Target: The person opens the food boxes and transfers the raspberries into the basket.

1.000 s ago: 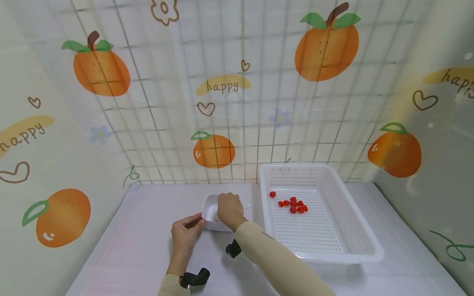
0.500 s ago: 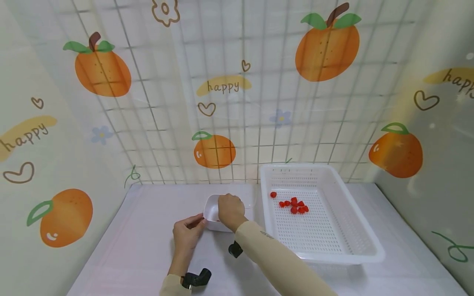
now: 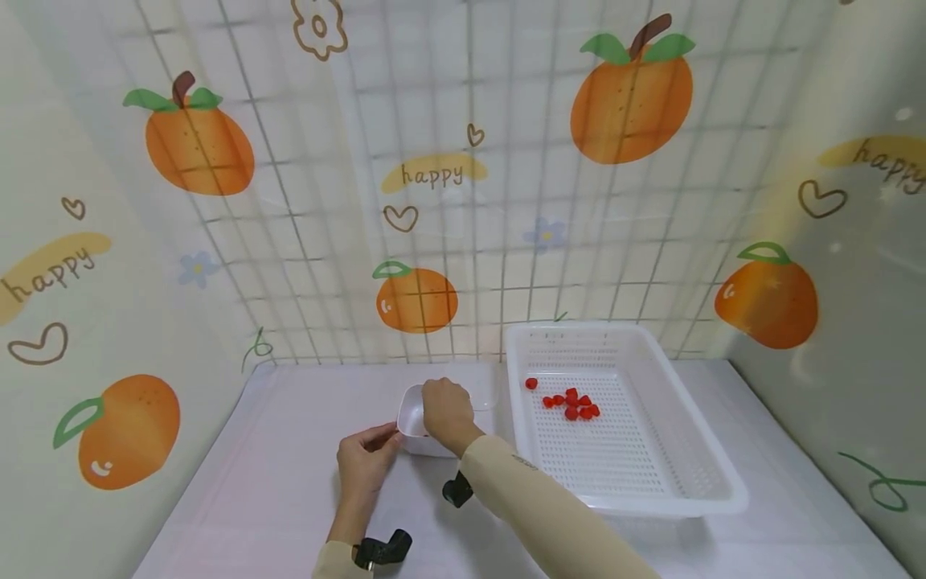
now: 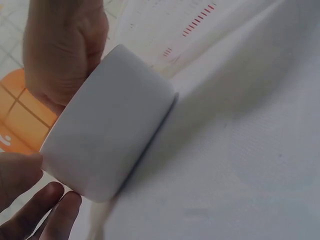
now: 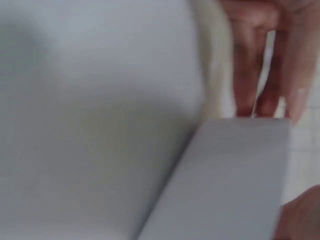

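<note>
A white square box with rounded corners stands on the table. My left hand holds it at the near left corner. In the left wrist view, the thumb meets the rim and other fingertips lie against the corner below. My right hand reaches down over the right part of the box, its knuckles bent. Its fingertips are hidden inside, so I cannot tell whether they hold anything. A small reddish speck shows on the box floor beside this hand.
Right of the box stands a white perforated basket, with several small red berry-like pieces in its far left part. A clear, flat-looking piece lies behind the box. Printed curtains surround the white table.
The view shifts slightly. Both hands stay in place at the box, and the red pieces in the basket have not moved.
</note>
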`<action>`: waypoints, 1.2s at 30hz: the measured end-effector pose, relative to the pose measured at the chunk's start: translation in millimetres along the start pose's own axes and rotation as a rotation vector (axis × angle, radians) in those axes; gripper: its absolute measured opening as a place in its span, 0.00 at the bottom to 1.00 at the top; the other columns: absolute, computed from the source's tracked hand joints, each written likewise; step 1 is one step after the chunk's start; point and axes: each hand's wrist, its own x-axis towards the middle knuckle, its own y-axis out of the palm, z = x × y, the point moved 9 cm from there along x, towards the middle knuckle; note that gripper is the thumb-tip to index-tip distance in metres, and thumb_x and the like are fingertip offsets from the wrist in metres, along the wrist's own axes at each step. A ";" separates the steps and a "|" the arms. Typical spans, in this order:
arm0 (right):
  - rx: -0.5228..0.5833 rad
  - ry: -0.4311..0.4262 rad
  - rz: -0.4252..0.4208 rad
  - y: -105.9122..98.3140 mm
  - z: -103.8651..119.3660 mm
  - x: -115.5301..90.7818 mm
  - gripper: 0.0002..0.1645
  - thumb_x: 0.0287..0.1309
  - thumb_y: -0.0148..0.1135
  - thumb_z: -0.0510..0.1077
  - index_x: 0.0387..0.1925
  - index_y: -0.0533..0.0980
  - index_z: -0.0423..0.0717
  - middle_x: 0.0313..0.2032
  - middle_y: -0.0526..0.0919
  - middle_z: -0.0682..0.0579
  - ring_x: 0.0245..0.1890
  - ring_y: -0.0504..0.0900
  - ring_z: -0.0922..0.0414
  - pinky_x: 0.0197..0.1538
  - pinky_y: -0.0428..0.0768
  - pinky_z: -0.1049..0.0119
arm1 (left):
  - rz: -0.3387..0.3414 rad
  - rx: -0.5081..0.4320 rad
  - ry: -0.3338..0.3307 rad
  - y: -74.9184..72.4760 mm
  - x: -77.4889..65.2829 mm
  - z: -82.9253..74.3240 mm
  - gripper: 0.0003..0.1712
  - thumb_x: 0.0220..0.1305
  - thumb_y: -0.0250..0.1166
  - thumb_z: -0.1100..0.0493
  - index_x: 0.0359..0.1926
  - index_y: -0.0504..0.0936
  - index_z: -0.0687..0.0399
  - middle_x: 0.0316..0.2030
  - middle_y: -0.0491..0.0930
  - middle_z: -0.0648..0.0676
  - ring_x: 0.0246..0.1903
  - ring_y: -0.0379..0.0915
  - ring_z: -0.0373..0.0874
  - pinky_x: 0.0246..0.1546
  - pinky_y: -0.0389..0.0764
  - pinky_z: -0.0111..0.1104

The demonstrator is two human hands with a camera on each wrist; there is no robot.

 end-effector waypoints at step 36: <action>1.001 0.315 -0.132 -105.8 -131.3 -12.3 0.10 0.60 0.76 0.36 0.43 0.88 0.38 0.42 0.90 0.45 0.52 0.84 0.45 0.64 0.77 0.46 | 0.005 0.052 -0.034 6.7 -2.9 -6.0 0.15 0.58 0.77 0.68 0.47 0.92 0.60 0.43 0.91 0.59 0.45 0.86 0.52 0.41 0.80 0.23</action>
